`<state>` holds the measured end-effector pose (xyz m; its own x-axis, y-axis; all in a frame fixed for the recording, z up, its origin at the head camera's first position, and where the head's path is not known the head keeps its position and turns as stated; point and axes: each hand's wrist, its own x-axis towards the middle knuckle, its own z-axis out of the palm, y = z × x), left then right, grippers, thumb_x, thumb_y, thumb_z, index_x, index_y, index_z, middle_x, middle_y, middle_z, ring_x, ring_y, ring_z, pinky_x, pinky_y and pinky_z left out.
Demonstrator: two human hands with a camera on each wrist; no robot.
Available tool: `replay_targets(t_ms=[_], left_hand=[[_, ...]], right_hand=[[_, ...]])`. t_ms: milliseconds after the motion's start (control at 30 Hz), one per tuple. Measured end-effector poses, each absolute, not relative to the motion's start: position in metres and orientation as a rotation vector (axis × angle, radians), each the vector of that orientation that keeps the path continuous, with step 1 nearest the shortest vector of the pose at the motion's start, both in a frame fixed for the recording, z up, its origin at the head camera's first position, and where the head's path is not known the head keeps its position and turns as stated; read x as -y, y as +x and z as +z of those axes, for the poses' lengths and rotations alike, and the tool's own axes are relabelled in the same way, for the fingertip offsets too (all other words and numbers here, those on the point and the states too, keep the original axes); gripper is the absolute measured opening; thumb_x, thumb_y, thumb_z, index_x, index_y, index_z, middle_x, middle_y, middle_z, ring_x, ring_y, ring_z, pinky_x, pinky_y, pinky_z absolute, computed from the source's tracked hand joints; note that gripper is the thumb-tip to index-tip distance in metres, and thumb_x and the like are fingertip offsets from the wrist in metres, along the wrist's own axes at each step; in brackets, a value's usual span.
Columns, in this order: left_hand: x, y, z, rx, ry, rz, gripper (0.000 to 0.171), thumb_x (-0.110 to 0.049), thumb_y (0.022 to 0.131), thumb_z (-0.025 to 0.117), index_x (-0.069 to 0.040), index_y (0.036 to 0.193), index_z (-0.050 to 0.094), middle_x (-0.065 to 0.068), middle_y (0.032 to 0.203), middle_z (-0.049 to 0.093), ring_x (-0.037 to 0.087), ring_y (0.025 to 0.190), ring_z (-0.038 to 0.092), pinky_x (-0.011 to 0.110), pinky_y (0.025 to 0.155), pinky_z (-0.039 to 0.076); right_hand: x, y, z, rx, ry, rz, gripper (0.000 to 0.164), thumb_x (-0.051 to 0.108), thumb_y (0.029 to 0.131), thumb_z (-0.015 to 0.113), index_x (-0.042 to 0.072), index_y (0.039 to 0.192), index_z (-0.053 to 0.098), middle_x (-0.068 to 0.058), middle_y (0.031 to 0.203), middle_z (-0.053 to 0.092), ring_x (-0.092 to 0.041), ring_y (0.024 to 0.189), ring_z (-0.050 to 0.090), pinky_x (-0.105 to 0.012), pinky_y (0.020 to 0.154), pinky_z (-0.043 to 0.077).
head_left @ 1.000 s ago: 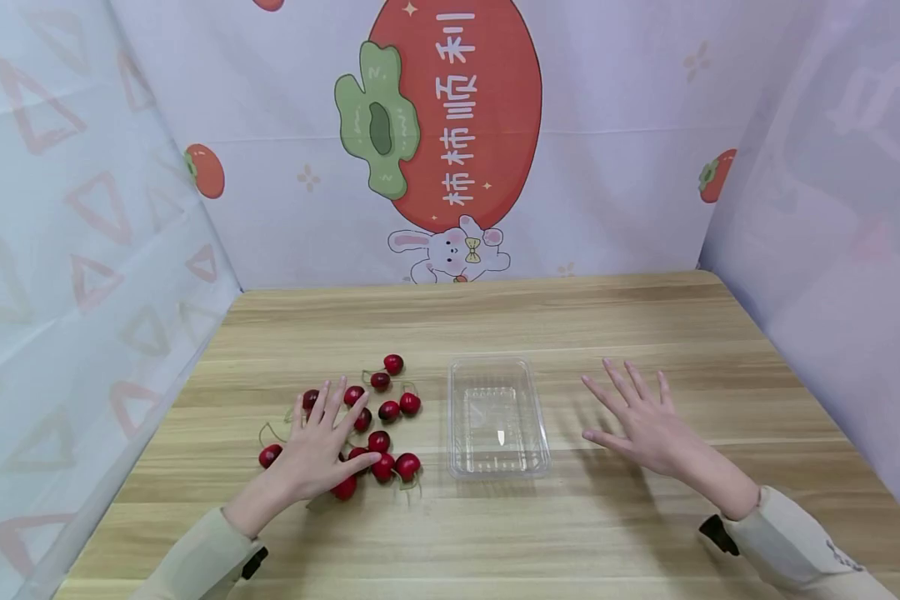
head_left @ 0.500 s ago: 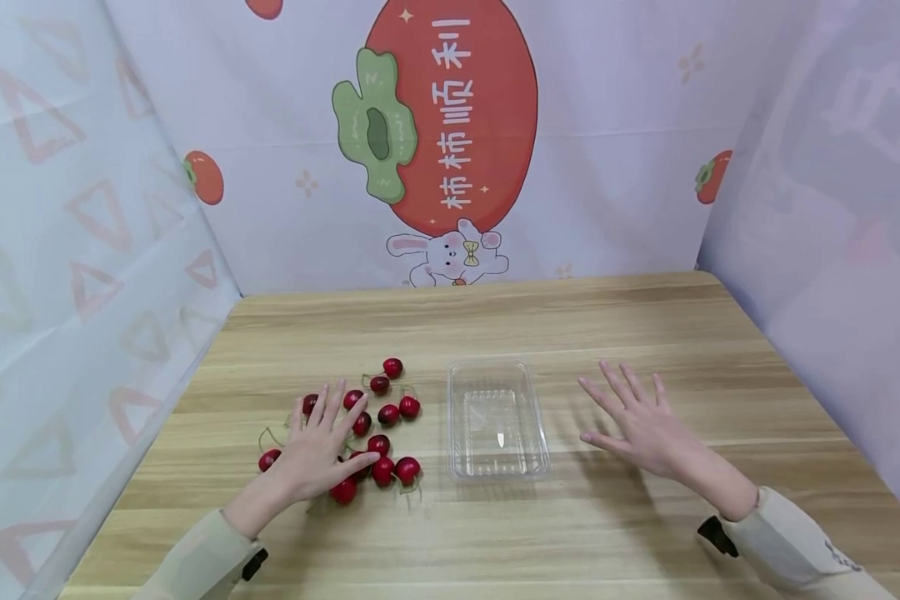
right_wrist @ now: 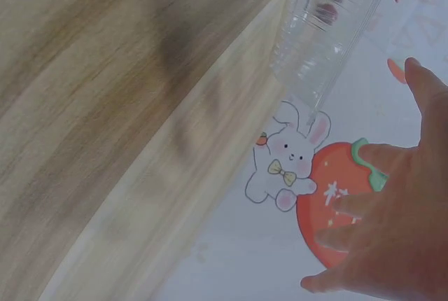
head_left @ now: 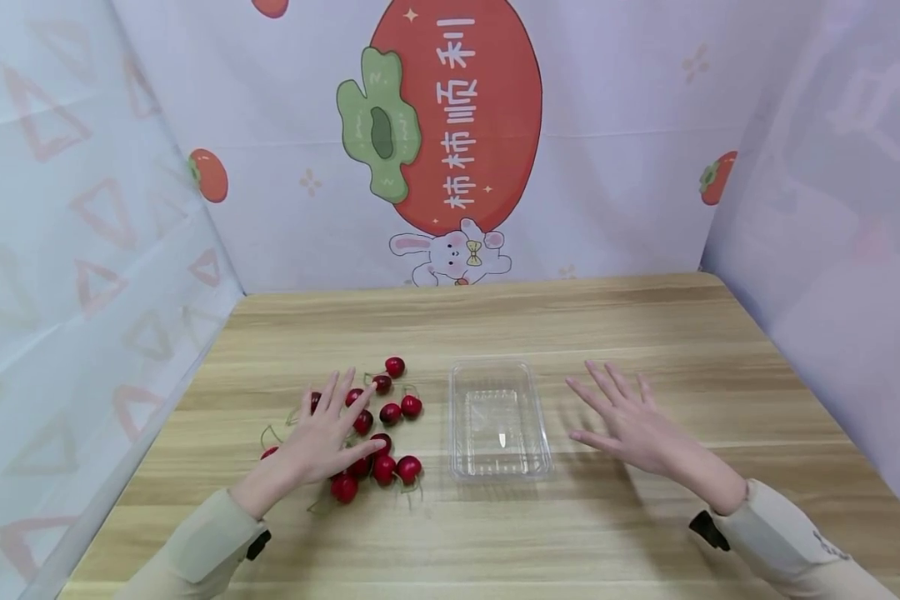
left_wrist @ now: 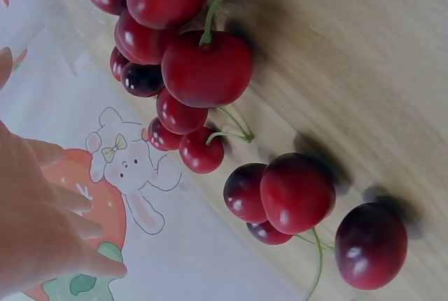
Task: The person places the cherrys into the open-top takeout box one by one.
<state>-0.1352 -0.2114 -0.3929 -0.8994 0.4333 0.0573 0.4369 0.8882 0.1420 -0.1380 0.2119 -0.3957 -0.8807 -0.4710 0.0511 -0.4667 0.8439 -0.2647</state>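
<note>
My left hand (head_left: 315,444) hovers over the left part of a loose group of red cherries (head_left: 384,469), its fingers spread and nothing in its grasp. Some cherries are hidden beneath it. The left wrist view shows several stemmed cherries (left_wrist: 207,70) close by, apart from the hand. To the right of the cherries stands a clear plastic box (head_left: 499,421) without a lid, nothing visible inside it. On the box's other side, my right hand (head_left: 639,429) is held above the table with fingers spread, touching nothing. In the right wrist view the box's wall (right_wrist: 318,42) appears beyond the hand.
The wooden table (head_left: 495,542) carries the cherries and the box. A printed cloth (head_left: 607,167) with a persimmon and a rabbit hangs behind its far edge. Cloth walls also flank the left and right sides.
Both hands have shifted slightly inward: the left a little right and away from me, the right a little left. The cherries and box stay in place.
</note>
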Motion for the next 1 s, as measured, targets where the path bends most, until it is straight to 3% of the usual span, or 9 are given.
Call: replay_targets(t_ms=[367, 533, 633, 800, 1000], left_hand=[[0.202, -0.158, -0.388, 3.036, -0.746, -0.239, 0.073, -0.052, 0.084, 0.049, -0.009, 0.139, 0.028, 0.019, 0.145, 0.010, 0.038, 0.131, 0.008, 0.062, 0.099, 0.005], [0.201, -0.167, -0.384, 3.028, -0.789, -0.322, 0.069, -0.045, 0.084, 0.054, -0.004, 0.135, 0.033, 0.022, 0.142, 0.019, 0.038, 0.130, 0.014, 0.058, 0.101, 0.009], [0.201, -0.172, -0.383, 2.992, -0.834, -0.358, 0.066, -0.041, 0.084, 0.057, -0.002, 0.133, 0.037, 0.023, 0.139, 0.027, 0.038, 0.128, 0.022, 0.054, 0.102, 0.016], [0.199, -0.180, -0.381, 2.880, -0.927, -0.392, 0.059, -0.031, 0.081, 0.063, 0.000, 0.127, 0.043, 0.025, 0.129, 0.039, 0.039, 0.118, 0.038, 0.050, 0.095, 0.033], [0.193, -0.189, -0.379, 2.924, -0.933, -0.505, 0.051, -0.021, 0.082, 0.064, 0.001, 0.124, 0.046, 0.020, 0.123, 0.046, 0.033, 0.112, 0.045, 0.044, 0.090, 0.040]], right_hand=[[-0.203, -0.141, -0.395, -2.915, -0.849, -0.637, 0.068, 0.044, 0.084, 0.054, 0.021, 0.141, 0.023, -0.018, 0.146, 0.009, -0.039, 0.131, 0.010, -0.062, 0.098, -0.002], [-0.201, -0.142, -0.396, -2.867, -0.872, -0.743, 0.065, 0.043, 0.086, 0.052, 0.021, 0.140, 0.024, -0.020, 0.144, 0.013, -0.041, 0.128, 0.019, -0.063, 0.098, 0.007], [-0.199, -0.142, -0.397, -2.814, -0.887, -0.848, 0.062, 0.039, 0.087, 0.052, 0.017, 0.139, 0.027, -0.023, 0.142, 0.018, -0.044, 0.125, 0.024, -0.062, 0.096, 0.019], [-0.193, -0.143, -0.402, -2.721, -0.887, -1.042, 0.056, 0.028, 0.088, 0.054, 0.010, 0.136, 0.034, -0.023, 0.137, 0.029, -0.042, 0.122, 0.030, -0.059, 0.093, 0.029], [-0.184, -0.145, -0.408, -2.568, -0.815, -1.277, 0.049, 0.017, 0.087, 0.056, 0.003, 0.131, 0.039, -0.021, 0.132, 0.038, -0.040, 0.114, 0.042, -0.049, 0.090, 0.039]])
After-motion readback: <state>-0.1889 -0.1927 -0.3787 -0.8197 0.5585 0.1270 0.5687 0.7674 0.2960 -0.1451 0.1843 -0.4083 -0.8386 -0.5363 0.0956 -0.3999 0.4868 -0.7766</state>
